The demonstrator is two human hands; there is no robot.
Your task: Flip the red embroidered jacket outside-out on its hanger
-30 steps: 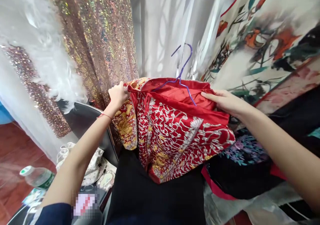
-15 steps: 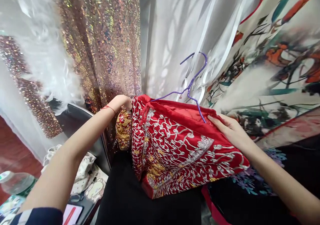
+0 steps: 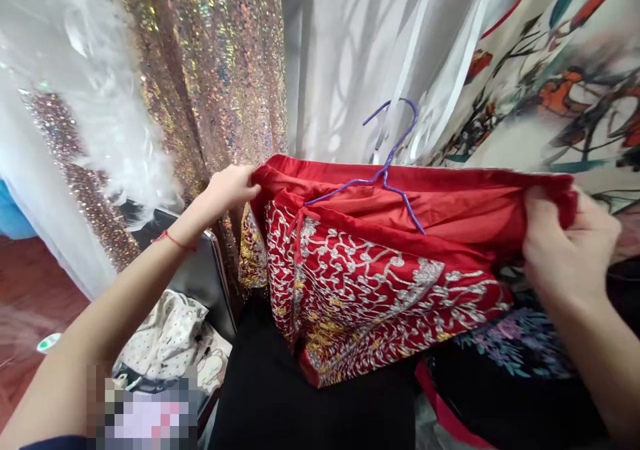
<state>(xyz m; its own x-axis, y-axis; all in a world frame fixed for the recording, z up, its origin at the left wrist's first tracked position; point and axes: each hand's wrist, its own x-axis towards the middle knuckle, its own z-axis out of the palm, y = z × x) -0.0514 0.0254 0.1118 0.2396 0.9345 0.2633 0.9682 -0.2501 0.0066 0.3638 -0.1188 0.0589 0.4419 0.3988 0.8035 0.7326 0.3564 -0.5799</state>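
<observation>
Spotter: Hands first. Your right hand (image 3: pixel 567 247), nearest the camera, is curled shut with the red top edge of the red embroidered garment (image 3: pixel 370 270) bunched in the fingers. Your left hand (image 3: pixel 227 187) is further out, pinching the opposite end of the same edge, fingers closed on the fold.

Recorder: Where does the garment sit?

Spotter: Stretched between your two hands at chest height, opening upward, its silver and gold embroidered panel hanging over the black cloth (image 3: pixel 310 403) below. The purple hanger (image 3: pixel 390 170) lies inside the opening, one arm across the red lining, hook standing above the rim.

Recorder: Step in hand?

Spotter: By my reading, you are spreading the top edge wide around the hanger. The hanger looks loose, not yet seated at either end. What follows would call for even tension from both hands and a level hanger, so neither arm slips out.

Recorder: Behind?

Spotter: A black chair (image 3: pixel 200 277) just beyond your left wrist, then a sequin dress (image 3: pixel 215 70) with white feather trim (image 3: pixel 110 123), a white curtain (image 3: pixel 345 57) and floral printed fabric (image 3: pixel 550 90) to the right.
</observation>
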